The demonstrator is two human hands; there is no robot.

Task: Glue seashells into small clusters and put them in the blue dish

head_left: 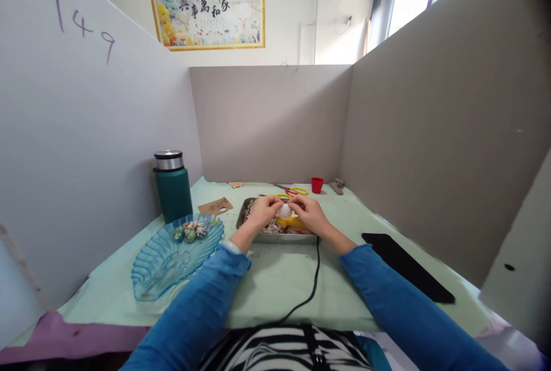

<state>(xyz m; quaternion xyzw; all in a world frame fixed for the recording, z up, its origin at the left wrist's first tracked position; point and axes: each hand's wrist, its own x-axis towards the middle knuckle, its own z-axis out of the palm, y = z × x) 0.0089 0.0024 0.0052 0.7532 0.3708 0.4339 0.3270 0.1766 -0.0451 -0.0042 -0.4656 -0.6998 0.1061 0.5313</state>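
My left hand (266,210) and my right hand (310,213) meet over a metal tray (284,239). A small, pale white seashell (284,211) sits between them, its two upper sides pinched by my fingertips. Under the hands, the tray holds many small shells and pebble-like pieces (271,227). A yellow hot glue gun (293,222) lies in it near my right hand, partly covered by that hand. From the tray's right side a black cord (317,267) runs toward my body.
At left are a blue scalloped glass dish (159,267) with several small shells (191,231), a green bottle (173,193) and a brown card (216,206). Behind the tray are yellow-handled scissors (297,191) and a red cup (317,185). A black flat slab (407,267) lies right. Partitions enclose three sides.
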